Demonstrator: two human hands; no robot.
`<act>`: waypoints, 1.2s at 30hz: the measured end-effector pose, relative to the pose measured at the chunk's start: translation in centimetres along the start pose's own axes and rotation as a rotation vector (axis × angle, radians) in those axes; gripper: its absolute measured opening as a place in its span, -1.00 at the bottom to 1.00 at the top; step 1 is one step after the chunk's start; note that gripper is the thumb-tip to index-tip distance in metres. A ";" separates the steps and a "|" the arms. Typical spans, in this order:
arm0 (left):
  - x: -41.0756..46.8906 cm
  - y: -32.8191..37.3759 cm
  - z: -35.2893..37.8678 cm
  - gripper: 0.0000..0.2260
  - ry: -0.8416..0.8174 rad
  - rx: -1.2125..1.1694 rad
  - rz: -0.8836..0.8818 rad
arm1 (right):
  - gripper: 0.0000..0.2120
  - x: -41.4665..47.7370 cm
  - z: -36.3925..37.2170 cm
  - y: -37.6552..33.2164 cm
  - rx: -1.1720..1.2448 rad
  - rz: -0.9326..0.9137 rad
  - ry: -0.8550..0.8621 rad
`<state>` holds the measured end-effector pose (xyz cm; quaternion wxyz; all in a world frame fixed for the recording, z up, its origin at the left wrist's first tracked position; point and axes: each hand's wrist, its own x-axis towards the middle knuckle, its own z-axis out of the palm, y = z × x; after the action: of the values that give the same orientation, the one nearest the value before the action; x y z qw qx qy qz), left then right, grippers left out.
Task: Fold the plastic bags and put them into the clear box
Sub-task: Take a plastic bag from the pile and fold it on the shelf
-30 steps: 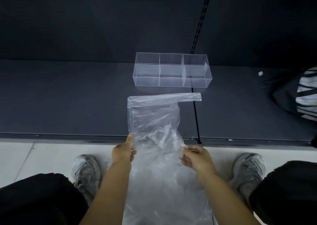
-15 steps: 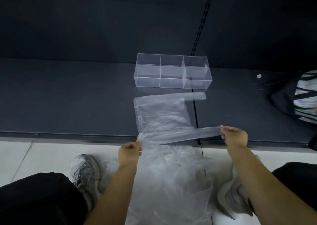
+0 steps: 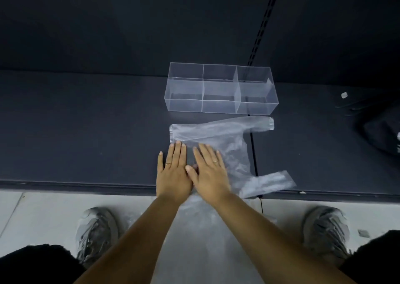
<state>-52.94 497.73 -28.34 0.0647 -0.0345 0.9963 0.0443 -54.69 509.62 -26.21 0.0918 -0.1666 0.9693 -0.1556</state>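
Nearest: two grey shoes, L (image 3: 98,234) & R (image 3: 324,234), on a pale floor (image 3: 32,214), black-clad knees at the bottom corners. Between the legs clear plastic (image 3: 205,244) hangs off the edge of a dark platform (image 3: 86,132); can't tell if it's the same bag or others.

On the platform's near part both hands lie flat side by side, thumbs touching. Left hand (image 3: 173,173) is at the left edge of the plastic bag (image 3: 229,140), right hand (image 3: 208,173) just right of it. Fingers are straight and spread, pressing down, gripping nothing. There's a ring on each.

The bag is spread flat, with handles pointing right: one near (image 3: 272,182), one far (image 3: 259,124).

Just beyond the bag, not touching it, is the clear box (image 3: 220,88) w/ 3 compartments, none holding a bag. Far right: a small white scrap (image 3: 344,94) & a dark bundle (image 3: 381,132), cut off by the frame.
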 end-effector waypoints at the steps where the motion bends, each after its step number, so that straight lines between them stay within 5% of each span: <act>1: 0.1 -0.2 0.2 -0.41 0.006 -0.025 0.000 | -0.39 -0.1 0.2 1.3 -0.058 0.027 -0.021; 9: 0.2 0.1 -0.9 -0.31 0.047 -0.068 -0.014 | -0.24 -2.1 -2.5 9.9 -0.244 0.392 0.116; 13: 3.7 1.0 -2.3 -0.40 0.154 -0.137 0.032 | -0.39 2.1 -2.9 6.0 -0.122 0.148 0.157; 17: 6.0 0.2 -1.4 -0.46 0.041 -0.033 0.051 | -0.44 5.6 -1.4 2.2 -0.057 -0.012 0.014; 25: 6.1 -0.7 -0.2 -0.38 0.041 -0.021 0.057 | -0.31 4.2 -3.0 13.2 -0.170 0.339 0.064; 30: 6.4 -0.5 -1.5 -0.39 -0.122 -0.025 0.042 | -0.31 2.3 -6.2 18.7 -0.210 0.510 -0.009; 32: 5.9 -0.6 -2.9 -0.38 -0.186 -0.094 0.063 | -0.31 0.9 -6.7 17.9 -0.179 0.459 0.081; 36: -0.3 -1.3 -4.4 -0.32 0.090 -0.116 0.389 | -0.33 -4.4 -5.4 11.3 0.022 0.025 0.274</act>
<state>-53.14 496.05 -24.05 0.0082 0.1527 0.9819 0.1119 -55.21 522.78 -24.37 -0.0376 -0.1305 0.9730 -0.1866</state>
